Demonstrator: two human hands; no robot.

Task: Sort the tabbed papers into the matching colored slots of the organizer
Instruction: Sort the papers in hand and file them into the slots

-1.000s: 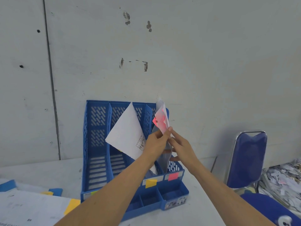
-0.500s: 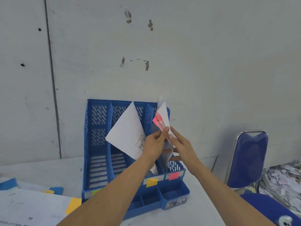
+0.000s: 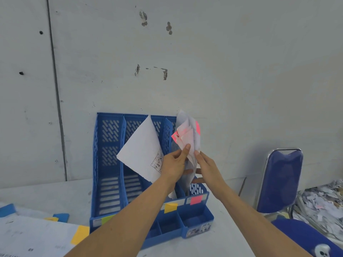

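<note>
Above the organizer's (image 3: 107, 145) rightmost slot, behind the pink label (image 3: 196, 199), left hand (image 3: 174, 164) and right hand (image 3: 207, 169) both pinch the fanned pink-tabbed papers (image 3: 187, 134), which look not fully seated. Risk: loose sheets splay, snag the divider, or slip toward the yellow label (image 3: 170, 207) slot; the leaning white sheet (image 3: 141, 153) could get knocked.

Blue perforated organizer (image 3: 108, 138); white papers (image 3: 185, 127), pink tabs (image 3: 198, 127); yellow label (image 3: 170, 207); pink label (image 3: 196, 199).
</note>
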